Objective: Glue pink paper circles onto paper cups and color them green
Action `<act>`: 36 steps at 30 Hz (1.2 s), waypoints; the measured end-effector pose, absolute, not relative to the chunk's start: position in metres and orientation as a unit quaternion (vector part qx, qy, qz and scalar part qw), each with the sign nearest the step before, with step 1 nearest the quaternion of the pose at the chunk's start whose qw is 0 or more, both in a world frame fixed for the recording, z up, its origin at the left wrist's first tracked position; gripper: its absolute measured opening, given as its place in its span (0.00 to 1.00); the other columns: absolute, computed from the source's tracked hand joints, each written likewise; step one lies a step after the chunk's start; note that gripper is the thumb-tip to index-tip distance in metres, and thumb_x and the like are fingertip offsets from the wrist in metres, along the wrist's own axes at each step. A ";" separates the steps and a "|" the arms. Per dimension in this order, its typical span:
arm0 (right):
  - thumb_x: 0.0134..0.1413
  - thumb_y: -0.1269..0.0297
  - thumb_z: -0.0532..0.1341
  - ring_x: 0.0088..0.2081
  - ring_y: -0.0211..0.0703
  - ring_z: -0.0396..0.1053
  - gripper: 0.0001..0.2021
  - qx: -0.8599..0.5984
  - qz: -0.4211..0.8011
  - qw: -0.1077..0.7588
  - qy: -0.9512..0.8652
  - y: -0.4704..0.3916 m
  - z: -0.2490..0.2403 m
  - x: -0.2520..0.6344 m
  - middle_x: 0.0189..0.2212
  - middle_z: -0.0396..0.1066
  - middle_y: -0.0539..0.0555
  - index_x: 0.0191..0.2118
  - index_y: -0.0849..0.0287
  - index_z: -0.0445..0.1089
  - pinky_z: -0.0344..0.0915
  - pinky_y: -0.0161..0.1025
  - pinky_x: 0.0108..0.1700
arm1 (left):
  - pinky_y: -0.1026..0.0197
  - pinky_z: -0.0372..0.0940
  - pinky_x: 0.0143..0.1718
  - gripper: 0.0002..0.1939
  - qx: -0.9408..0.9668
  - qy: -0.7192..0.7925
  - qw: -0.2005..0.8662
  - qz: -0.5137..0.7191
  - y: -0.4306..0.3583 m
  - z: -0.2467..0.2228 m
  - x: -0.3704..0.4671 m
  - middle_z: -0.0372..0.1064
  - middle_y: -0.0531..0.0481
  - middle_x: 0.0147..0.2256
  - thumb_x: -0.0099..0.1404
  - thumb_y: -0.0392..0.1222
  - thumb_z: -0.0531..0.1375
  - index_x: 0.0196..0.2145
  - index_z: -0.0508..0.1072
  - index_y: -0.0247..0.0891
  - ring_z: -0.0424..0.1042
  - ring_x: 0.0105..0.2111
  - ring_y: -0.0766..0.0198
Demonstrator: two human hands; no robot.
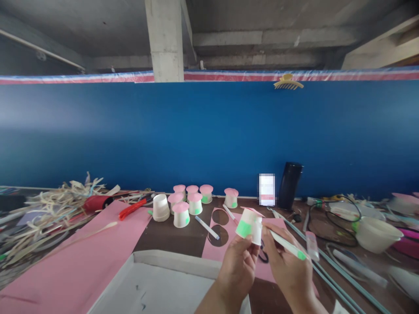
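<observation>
My left hand (237, 268) is closed around a small white paper cup (248, 219), held tilted above the table. The cup has a pink paper disc on its top and a green patch on its side. In my right hand (290, 271) is a white marker (284, 242), its green end pointing down to the right. The marker's other end lies close to the cup; whether it touches cannot be made out. Several similar pink-topped cups (181, 218) stand behind on the table, beside plain white cups (161, 208). Another marker (207, 228) lies near them.
A white tray (176, 264) sits in front of me. Pink paper sheets (81, 257) lie left and under my hands, the latter with round holes. Scissors (263, 254) are partly hidden. A black bottle (290, 186), phone (267, 190), white bowl (378, 235) and paper strips (55, 213) surround this.
</observation>
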State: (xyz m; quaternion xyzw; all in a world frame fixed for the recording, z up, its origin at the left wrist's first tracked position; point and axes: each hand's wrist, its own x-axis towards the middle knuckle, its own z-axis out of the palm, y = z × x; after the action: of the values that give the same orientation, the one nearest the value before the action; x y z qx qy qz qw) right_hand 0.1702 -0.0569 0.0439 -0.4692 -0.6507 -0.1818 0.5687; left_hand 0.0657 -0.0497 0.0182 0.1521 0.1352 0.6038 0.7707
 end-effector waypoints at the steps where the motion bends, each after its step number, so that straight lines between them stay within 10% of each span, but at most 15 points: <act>1: 0.56 0.64 0.59 0.31 0.40 0.73 0.08 -0.469 -0.184 0.568 -0.651 -0.057 0.044 0.170 0.31 0.75 0.54 0.39 0.60 0.72 0.68 0.34 0.35 | 0.61 0.59 0.50 0.10 0.154 0.133 0.770 0.604 -0.050 0.018 0.066 0.72 0.45 0.41 0.54 0.35 0.63 0.36 0.75 0.35 0.68 0.46 0.60; 36: 0.55 0.64 0.60 0.28 0.41 0.73 0.08 -0.467 -0.189 0.595 -0.626 -0.061 0.042 0.169 0.32 0.76 0.54 0.38 0.60 0.72 0.67 0.40 0.40 | 0.60 0.58 0.52 0.11 0.213 0.108 0.754 0.612 -0.056 0.028 0.064 0.71 0.44 0.43 0.55 0.37 0.61 0.38 0.76 0.35 0.65 0.51 0.56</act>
State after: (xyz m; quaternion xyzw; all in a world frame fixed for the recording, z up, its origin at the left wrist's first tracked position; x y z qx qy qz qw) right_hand 0.1693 -0.0613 0.0418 -0.4671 -0.6261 -0.1890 0.5950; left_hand 0.0644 -0.0560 0.0280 0.2130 0.1084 0.6116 0.7542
